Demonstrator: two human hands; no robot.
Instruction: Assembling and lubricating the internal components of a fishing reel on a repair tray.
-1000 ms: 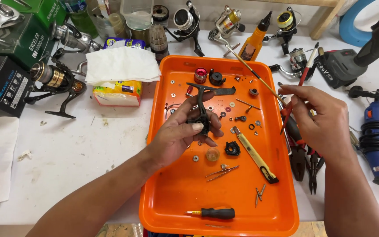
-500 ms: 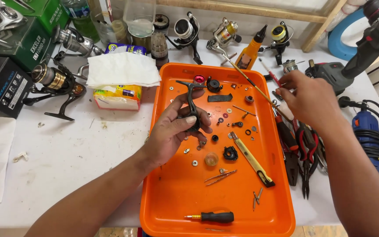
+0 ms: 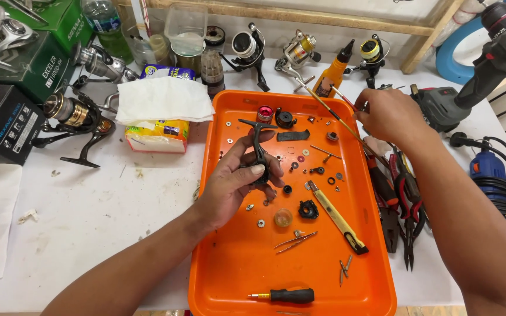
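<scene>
Over the orange tray (image 3: 229, 275), in the head view, the left hand (image 3: 238, 184) is curled around a black fishing-reel body (image 3: 259, 155), thumb across its lower part and fingers wrapped behind, so the stem and foot stick up above the fist. The reel body is held just above the tray's upper middle, not resting on it. Loose parts lie scattered about it on the tray floor: washers, small black gears, a red spool cap (image 3: 265, 112), a translucent amber disc (image 3: 283, 217), tweezers (image 3: 296, 240), a yellow-and-black utility knife (image 3: 338, 217) and a black-handled screwdriver (image 3: 285, 295) near the front edge.

The right hand (image 3: 390, 114) is off the tray's right rim, over the white counter (image 3: 89, 222), fingers bent down among the hand tools there; a thin rod-like tool (image 3: 329, 117) runs beneath it, and red-handled pliers (image 3: 408, 210) lie just beside. Whether the fingers have closed on anything I cannot tell, since the back of the hand hides them.

By my reading, the reel is apart for servicing and the step in hand is fetching a tool while the body is kept steady. The next move would call for a secure pinch on one slender tool without disturbing its neighbours, then bringing its tip to the held body, keeping small parts from rolling.
</scene>
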